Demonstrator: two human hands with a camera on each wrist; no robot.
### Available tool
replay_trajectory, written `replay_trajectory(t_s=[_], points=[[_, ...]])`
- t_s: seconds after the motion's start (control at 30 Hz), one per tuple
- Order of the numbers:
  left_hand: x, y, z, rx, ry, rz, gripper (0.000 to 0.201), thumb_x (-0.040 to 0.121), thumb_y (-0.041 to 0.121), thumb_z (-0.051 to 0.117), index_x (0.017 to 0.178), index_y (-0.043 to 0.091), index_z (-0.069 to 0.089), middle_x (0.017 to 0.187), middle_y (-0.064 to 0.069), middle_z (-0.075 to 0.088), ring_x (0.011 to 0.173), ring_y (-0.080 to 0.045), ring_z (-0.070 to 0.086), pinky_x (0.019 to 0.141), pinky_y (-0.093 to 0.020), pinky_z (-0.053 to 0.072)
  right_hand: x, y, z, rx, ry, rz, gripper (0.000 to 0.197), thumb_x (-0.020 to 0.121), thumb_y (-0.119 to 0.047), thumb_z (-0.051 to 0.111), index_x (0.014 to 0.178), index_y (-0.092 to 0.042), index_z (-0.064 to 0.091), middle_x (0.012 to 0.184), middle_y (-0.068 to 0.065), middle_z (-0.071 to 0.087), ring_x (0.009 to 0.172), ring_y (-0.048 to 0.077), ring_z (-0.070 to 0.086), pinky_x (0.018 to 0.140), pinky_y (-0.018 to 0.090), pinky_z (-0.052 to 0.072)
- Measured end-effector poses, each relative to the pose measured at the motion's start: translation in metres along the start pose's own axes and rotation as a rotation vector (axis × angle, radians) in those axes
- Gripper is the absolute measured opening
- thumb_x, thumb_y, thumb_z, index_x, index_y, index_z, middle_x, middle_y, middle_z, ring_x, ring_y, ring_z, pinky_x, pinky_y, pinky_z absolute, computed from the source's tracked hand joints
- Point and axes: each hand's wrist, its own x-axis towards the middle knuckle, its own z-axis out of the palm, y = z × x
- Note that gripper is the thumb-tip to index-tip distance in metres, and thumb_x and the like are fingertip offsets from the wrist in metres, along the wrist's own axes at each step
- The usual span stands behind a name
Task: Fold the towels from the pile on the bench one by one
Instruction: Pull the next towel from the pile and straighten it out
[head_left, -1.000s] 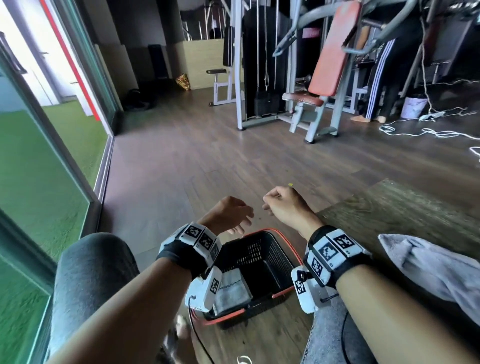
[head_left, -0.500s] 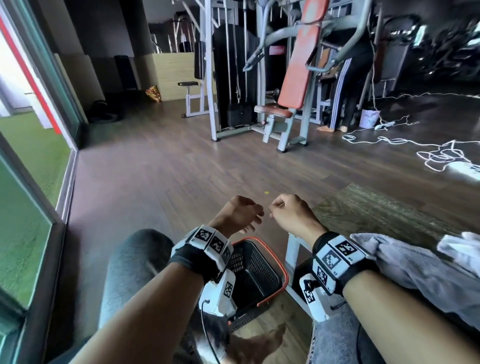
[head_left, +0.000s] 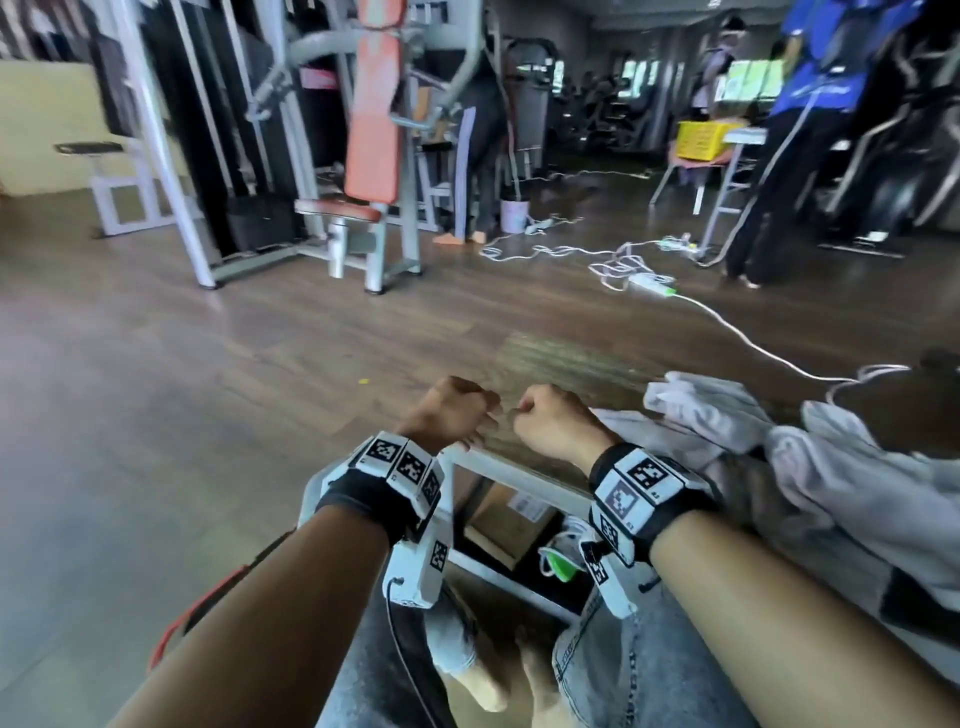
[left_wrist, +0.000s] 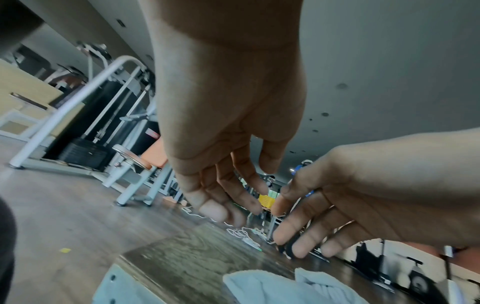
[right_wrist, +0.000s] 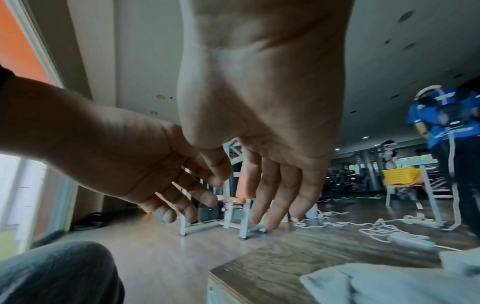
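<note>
Gym flooring lies beyond the bench (head_left: 566, 358), where towels (head_left: 810, 467) are heaped; left hand (head_left: 449, 410) and right hand (head_left: 553, 423), loosely curled, are held empty before it, apparently readied for 1 towel.

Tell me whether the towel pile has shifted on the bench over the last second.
Cannot tell. The camera swung right, so more of the towel pile shows, but it lies on the same end of the bench, with both hands off it.

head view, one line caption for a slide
Both empty hands, left hand and right hand, hover beside the towel pile.
</note>
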Motion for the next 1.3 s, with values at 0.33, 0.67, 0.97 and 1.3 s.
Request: replay_trajectory(t_s=[0.33,0.67,0.97,1.3], points=[[0.053,-0.006,0.072,0.028,-0.227,0.028,0.019,0.093,0.011,0.053,0.080,0.011,0.067,0.073,-0.005,0.062,0.054,-0.020,0.052,0.051,-0.025,0.043,-0.009,0.092,-0.021,-0.052,0.073,0.327,0.015,0.090,-0.025,0.053,0.077,-0.017,0.053,0.093,0.007,0.058,0.086,0.023,0.055,0.069,0.026,0.038],[0.129,-0.054,0.148,0.557,-0.391,0.460,0.018,0.050,0.013,0.085,0.055,0.019,0.068,0.053,0.005,0.063,0.049,-0.013,0.064,0.043,-0.018,0.047,-0.021,0.183,-0.006,-0.046,0.043,0.493,0.021,0.092,-0.020,0.048,0.077,-0.029,0.038,0.084,-0.001,0.048,0.087,0.023,0.049,0.074,0.029,0.040],[0.113,-0.056,0.181,0.540,-0.170,0.098,0.040,0.076,0.030,0.057,0.115,0.022,0.056,0.113,-0.015,0.049,0.107,-0.033,0.049,0.100,-0.045,0.045,0.000,0.236,0.015,-0.124,-0.023,0.401,0.043,0.089,-0.025,0.055,0.129,-0.036,0.048,0.153,0.006,0.006,0.138,0.036,0.014,0.116,0.044,0.025],[0.124,-0.065,0.192,0.696,-0.078,0.129,0.021,0.087,0.030,0.050,0.107,0.027,0.055,0.102,-0.012,0.062,0.093,-0.031,0.063,0.078,-0.041,0.051,0.017,0.247,0.026,-0.185,0.099,0.269,0.048,0.095,-0.028,0.047,0.140,-0.011,0.041,0.152,0.003,0.029,0.136,0.030,0.031,0.108,0.047,0.033]])
